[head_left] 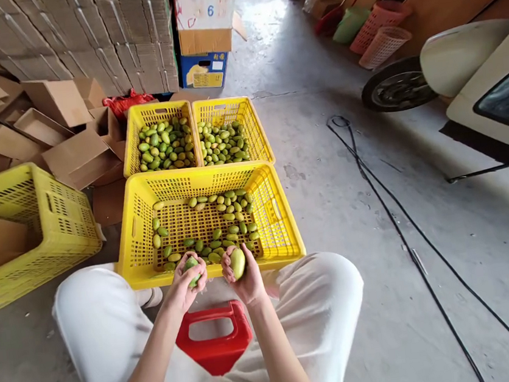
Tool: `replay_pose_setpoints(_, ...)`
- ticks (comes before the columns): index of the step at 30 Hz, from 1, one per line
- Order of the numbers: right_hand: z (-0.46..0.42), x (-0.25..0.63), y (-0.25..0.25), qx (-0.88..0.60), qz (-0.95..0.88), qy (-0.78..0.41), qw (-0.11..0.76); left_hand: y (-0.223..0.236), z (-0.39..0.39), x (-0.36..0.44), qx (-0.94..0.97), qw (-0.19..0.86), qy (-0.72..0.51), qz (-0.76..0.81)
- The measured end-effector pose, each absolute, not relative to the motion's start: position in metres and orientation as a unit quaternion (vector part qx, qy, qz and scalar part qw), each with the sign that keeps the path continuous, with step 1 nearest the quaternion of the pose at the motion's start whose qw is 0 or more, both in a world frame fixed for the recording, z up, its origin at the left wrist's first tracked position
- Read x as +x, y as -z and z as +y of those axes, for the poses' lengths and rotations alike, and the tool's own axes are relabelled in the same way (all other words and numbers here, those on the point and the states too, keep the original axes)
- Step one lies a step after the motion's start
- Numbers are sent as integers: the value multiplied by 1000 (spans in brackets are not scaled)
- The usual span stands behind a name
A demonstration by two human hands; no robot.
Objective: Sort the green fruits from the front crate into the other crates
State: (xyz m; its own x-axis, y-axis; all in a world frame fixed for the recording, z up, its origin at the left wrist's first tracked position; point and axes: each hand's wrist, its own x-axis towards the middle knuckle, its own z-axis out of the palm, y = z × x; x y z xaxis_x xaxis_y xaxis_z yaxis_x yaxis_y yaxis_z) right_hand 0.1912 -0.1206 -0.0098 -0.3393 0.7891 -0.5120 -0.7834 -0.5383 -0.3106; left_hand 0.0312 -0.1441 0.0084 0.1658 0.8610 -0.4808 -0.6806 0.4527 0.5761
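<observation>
I sit on a red stool (214,343) facing a yellow crate (282,237) that holds several small green fruits across its floor. My left hand (185,285) is closed round one green fruit (192,264) just above the crate's near rim. Beside it, my right hand (244,275) grips a paler yellow-green fruit (237,261). Both hands hover close together over the rim. Beyond this crate stand two more yellow crates, the left one (154,113) and the right one (227,108), each filled with green fruits.
Another yellow crate (55,220) with cardboard inside stands at my left. Loose and stacked cardboard boxes (60,102) fill the back left. A black cable (373,183) runs across the concrete floor on the right, near a pale vehicle (474,68) and pink baskets (381,32).
</observation>
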Motion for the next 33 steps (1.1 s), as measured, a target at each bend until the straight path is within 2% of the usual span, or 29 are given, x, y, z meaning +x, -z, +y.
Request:
replay_pose_setpoints(7, -123, 200, -4, -306, -96, -797, 513, -12, -134, 26, 24, 752, -529, 393)
replay_pose_setpoints(17, -124, 190, 3, -251, -44, -826, 502, -4, -134, 22, 100, 754, -542, 357)
replay_pose_setpoints(21, -120, 187, 0, -253, 2, -810, 530, -3, -131, 23, 54, 751, -557, 350)
replay_pose_setpoints(25, -120, 188, 0, -254, 15, -814, 522, 0, -130, 23, 1, 739, -572, 357)
replay_pose_setpoints(33, -126, 188, 18, -168, 71, -832, 523, 9, -134, 26, 101, 778, -533, 318)
